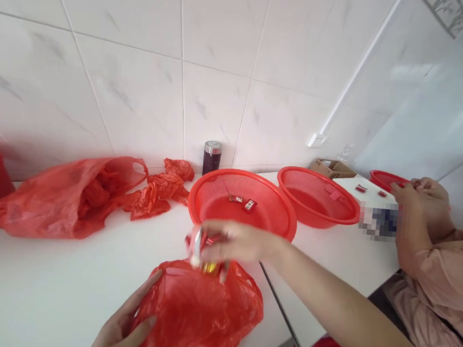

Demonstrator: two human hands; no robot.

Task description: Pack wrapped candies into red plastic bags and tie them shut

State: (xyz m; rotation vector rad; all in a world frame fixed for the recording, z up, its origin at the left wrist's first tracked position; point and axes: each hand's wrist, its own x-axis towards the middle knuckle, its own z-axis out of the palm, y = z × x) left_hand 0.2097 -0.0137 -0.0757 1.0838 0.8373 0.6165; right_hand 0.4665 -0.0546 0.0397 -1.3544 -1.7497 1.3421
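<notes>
1. An open red plastic bag (201,318) is lying on a white table (57,282), bottom center.
2. At the bag's 9 o'clock, the left hand (125,316) is touching its edge, thumb spread from fingers.
3. At 12 o'clock, the blurred right hand (224,244) is pinching shiny packets (207,265) above the rim.
4. Just beyond, 1 red basket (209,185) is holding small packs (250,205).
5. At 2 o'clock, a person (451,271) is reaching over the table.
</notes>
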